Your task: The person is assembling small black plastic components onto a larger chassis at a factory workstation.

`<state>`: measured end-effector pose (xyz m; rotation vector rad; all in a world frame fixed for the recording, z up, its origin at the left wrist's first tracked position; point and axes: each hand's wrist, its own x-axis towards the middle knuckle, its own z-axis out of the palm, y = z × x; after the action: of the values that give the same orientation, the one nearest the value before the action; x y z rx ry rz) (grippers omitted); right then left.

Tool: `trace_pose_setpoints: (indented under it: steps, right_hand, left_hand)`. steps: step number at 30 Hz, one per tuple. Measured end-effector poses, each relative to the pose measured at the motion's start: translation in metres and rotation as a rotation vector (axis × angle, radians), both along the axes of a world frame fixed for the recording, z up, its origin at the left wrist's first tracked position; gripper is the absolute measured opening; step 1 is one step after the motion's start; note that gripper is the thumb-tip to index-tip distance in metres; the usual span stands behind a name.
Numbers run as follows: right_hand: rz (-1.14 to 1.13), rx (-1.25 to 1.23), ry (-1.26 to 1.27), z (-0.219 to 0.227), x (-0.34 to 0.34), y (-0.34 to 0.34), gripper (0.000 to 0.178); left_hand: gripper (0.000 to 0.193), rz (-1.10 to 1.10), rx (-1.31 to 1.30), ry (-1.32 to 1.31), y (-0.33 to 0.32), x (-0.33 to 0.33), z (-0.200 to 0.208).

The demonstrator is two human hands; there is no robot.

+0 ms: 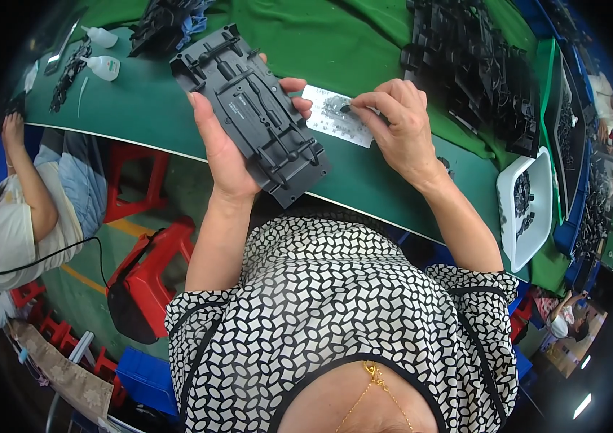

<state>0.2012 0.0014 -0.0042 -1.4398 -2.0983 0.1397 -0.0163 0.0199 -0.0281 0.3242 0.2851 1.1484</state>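
A long black moulded plastic part (250, 115), with raised ribs and pegs, is tilted up in my left hand (221, 153). The thumb lies along its left edge and the fingers wrap round its right edge. My right hand (399, 124) pinches a small black piece (345, 109) between thumb and fingertips. That piece is just above a white printed sheet (333, 130) lying on the green table, beside the black part. The sheet carries a greyish smudge or clear item near its middle, too small to make out.
Black plastic parts (469, 68) are piled on green cloth at the right. A white tray (506, 216) holding small black pieces stands nearer. White squeeze bottles (104, 68) are at the far left. A person (29, 195) sits left of a red stool (151, 278).
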Motion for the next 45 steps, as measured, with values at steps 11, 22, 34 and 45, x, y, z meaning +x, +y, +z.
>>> trace_pose_setpoints:
  steps: [11,22,34,45]
  right_hand:
    - [0.083,0.083,-0.101,0.004,0.000,-0.003,0.016]
    - [0.065,0.089,-0.076,0.002,-0.003,-0.006,0.012]
    - [0.281,0.371,-0.167,0.032,-0.009,-0.042,0.023]
    - [0.362,0.360,-0.226,0.034,-0.015,-0.044,0.020]
  left_hand:
    - [0.087,0.007,0.005,0.018,-0.001,0.000,0.000]
    - [0.089,0.028,-0.007,0.045,-0.001,0.000,0.002]
    - [0.095,0.006,0.104,-0.123,-0.003,0.001,-0.003]
    - [0.098,-0.055,0.268,-0.068,-0.004,0.001,0.000]
